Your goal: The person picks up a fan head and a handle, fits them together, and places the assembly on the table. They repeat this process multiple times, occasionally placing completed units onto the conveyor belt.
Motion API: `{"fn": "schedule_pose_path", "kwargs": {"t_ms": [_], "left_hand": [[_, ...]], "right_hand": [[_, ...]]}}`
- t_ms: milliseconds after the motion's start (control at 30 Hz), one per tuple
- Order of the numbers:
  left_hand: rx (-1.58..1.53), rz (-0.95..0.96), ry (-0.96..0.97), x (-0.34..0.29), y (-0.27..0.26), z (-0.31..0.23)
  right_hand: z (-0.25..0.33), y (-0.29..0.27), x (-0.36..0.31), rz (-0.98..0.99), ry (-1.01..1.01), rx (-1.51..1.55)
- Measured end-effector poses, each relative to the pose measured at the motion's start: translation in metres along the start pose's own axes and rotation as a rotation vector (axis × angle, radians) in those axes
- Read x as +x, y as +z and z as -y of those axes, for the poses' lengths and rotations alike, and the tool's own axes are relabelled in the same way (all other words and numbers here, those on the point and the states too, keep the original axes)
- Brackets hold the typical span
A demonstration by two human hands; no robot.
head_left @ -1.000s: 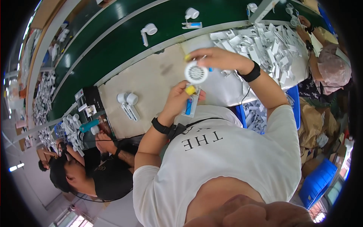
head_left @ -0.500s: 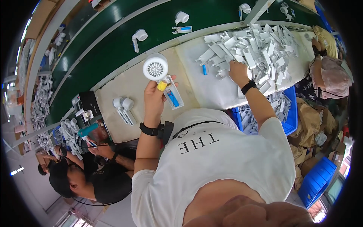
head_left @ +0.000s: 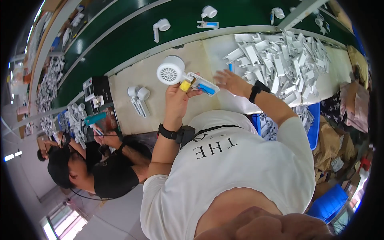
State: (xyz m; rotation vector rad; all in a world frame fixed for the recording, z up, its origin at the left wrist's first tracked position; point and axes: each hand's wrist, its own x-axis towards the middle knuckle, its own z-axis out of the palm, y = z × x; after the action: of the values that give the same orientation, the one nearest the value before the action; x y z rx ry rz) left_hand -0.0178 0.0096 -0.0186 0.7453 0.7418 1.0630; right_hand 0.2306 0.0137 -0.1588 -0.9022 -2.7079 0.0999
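1. Since half a second ago, we note the left hand [head_left: 177, 98] has kept the small white handheld fan [head_left: 171, 70] raised over the beige bench [head_left: 132, 78], while the right hand [head_left: 231, 82] has drawn back from the pile of white plastic parts [head_left: 288, 64] toward the fan's handle.
2. We find the left hand clenched around the fan at the junction below its round grille head, a yellow piece [head_left: 185, 85] showing between the fingers. The handle with its blue insert [head_left: 206, 89] projects toward the right hand.
3. We record the right hand as open, fingers spread, hovering just beside the handle's end; we cannot tell whether it touches it.
4. We judge the fan to be light, rigid moulded plastic, smooth and somewhat slippery. The grille looks the weaker part; the handle and neck are the sound places to grip, as the left hand does now.
5. We observe two more fans [head_left: 138, 96] lying on the bench near the left hand, and further ones on the green conveyor belt [head_left: 120, 36] beyond.
6. We note a co-worker in black [head_left: 108, 172] seated to the left, hands busy at a separate station with a teal tool [head_left: 96, 118].
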Motion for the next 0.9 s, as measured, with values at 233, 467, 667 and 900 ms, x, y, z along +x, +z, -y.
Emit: {"fn": "schedule_pose_path", "kwargs": {"t_ms": [233,467,667,900], "left_hand": [[-0.222,-0.185,-0.030,-0.012,-0.014,0.021],[-0.280,-0.200,-0.039,-0.017,-0.017,0.032],[-0.264,-0.209,0.032,-0.015,-0.006,0.038],[-0.272,-0.134,0.158,-0.024,-0.003,0.026]], "right_hand": [[0.026,0.000,-0.004,0.232,0.788,0.159],[0.043,-0.035,0.016,-0.355,0.852,0.462],[0.092,-0.130,0.068,-0.330,0.422,0.349],[0.102,-0.156,0.069,-0.343,0.269,0.425]]}}
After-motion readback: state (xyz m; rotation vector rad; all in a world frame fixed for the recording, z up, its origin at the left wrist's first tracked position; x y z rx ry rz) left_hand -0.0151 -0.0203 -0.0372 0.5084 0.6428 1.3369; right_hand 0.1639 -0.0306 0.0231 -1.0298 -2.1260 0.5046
